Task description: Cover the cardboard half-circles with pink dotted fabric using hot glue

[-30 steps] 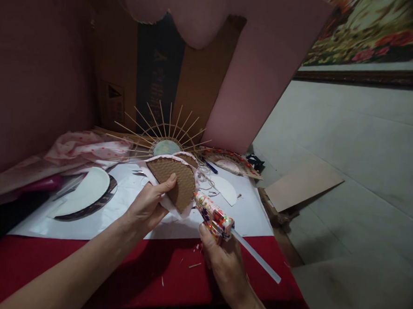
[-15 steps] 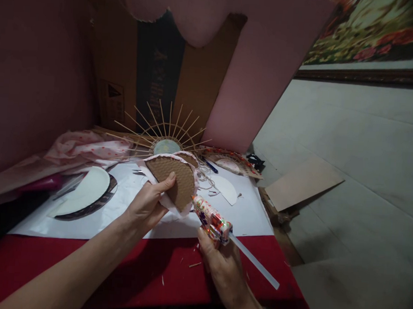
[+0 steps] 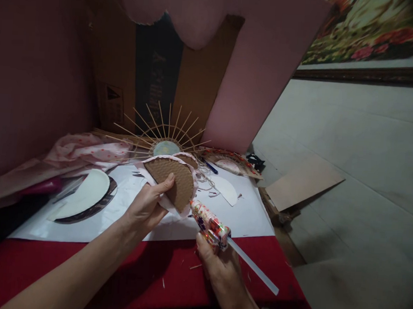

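Note:
A half-round piece of brown cardboard (image 3: 181, 188) with pale pink fabric around its edge is pinched in my left hand (image 3: 151, 200), thumb on the cardboard face. My right hand (image 3: 222, 269) is wrapped round a hot glue gun (image 3: 209, 222) covered in a colourful pattern, a long glue stick (image 3: 254, 265) jutting from its back. The gun's tip is at the lower right edge of the fabric; whether it touches cannot be told. Just behind the cardboard stands a fan-like frame of thin sticks (image 3: 168, 126).
Pink dotted cloth (image 3: 84, 149) lies at the left, behind a white half-round piece (image 3: 85, 196) on a dark one. Another white half-round piece (image 3: 227, 189), a blue pen (image 3: 211, 167) and a red-trimmed woven fan (image 3: 232, 161) lie at the right. A cardboard box (image 3: 193, 79) stands behind.
The glue gun has shifted very slightly left, its tip now closer to the fabric edge. My left hand keeps nearly the same hold on the cardboard.

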{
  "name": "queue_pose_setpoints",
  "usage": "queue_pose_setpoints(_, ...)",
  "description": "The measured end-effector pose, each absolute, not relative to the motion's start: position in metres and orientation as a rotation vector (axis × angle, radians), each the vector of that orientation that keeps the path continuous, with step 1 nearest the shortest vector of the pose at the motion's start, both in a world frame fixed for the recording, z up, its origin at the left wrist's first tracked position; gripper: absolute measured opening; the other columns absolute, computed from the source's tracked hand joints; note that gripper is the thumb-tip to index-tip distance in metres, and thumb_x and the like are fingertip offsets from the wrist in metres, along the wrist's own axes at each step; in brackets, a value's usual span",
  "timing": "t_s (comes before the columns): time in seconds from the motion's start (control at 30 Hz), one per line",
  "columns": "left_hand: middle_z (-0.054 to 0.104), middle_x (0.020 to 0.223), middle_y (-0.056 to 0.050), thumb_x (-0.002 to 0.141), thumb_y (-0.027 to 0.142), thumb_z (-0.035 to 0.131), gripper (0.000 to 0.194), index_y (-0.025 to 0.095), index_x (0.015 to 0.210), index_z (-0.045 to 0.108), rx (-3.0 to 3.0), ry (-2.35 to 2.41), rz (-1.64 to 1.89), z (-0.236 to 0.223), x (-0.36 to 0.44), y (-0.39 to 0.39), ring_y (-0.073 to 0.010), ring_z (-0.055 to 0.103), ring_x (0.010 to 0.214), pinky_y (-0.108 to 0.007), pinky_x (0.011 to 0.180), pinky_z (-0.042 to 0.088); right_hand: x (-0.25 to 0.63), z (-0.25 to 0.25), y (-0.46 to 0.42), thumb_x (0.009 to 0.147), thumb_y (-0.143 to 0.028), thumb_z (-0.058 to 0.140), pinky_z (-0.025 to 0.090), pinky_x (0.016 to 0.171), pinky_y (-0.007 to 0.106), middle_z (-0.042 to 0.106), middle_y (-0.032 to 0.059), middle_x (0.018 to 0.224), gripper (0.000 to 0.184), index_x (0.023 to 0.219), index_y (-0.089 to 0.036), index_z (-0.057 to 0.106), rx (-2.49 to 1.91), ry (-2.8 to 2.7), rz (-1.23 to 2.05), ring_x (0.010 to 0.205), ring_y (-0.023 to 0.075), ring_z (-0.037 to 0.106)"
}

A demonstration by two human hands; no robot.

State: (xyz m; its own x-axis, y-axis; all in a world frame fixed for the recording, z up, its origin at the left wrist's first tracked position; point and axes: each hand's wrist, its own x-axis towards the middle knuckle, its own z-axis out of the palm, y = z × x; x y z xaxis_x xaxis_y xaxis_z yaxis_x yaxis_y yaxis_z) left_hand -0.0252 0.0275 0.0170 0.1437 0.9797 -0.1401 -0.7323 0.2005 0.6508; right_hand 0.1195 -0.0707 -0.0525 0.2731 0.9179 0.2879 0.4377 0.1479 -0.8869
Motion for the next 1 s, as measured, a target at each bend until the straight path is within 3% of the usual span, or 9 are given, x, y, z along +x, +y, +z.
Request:
queue_pose_setpoints(0.17,0.075,0.078,-0.01,0.083,0.005,0.056,0.015,0.006,0.089,0.069,0.507,0.607,1.286,0.017,-0.026,0.027,-0.0174,0.069,0.065,-0.027,0.064,0.059,0.124,-0.021,-0.07,0.084,-0.05,0.053,0.054,0.063,0.03,0.07,0.009,0.074,0.04,0.084,-0.015,0.07,-1.388,-1.424,0.64,0.068,0.0222,0.065)
queue_pose_setpoints(0.43,0.074,0.076,-0.009,0.082,0.004,0.056,0.014,0.005,0.089,0.068,0.488,0.623,1.305,0.019,-0.025,0.026,-0.0167,0.069,0.064,-0.026,0.063,0.059,0.119,-0.04,-0.081,0.085,-0.054,0.051,0.056,0.07,0.034,0.07,0.0113,0.088,0.042,0.094,-0.017,0.069,-1.46,-1.365,0.464,0.081,0.0254,0.066)
queue_pose_setpoints(0.8,0.074,0.079,-0.009,0.084,0.005,0.055,0.016,0.006,0.093,0.068,0.491,0.621,1.291,0.017,-0.026,0.027,-0.0178,0.069,0.066,-0.029,0.062,0.06,0.12,-0.032,-0.072,0.088,-0.042,0.046,0.056,0.06,0.031,0.068,0.0086,0.071,0.034,0.084,-0.016,0.067,-1.409,-1.472,0.436,0.063,0.0207,0.064)
queue_pose_setpoints(1.0,0.074,0.08,-0.009,0.083,0.005,0.056,0.017,0.006,0.095,0.068,0.496,0.623,1.297,0.017,-0.026,0.026,-0.017,0.068,0.066,-0.029,0.063,0.06,0.123,-0.034,-0.071,0.087,-0.046,0.047,0.055,0.066,0.032,0.068,0.0109,0.079,0.041,0.089,-0.013,0.069,-1.471,-1.453,0.49,0.071,0.0223,0.065)
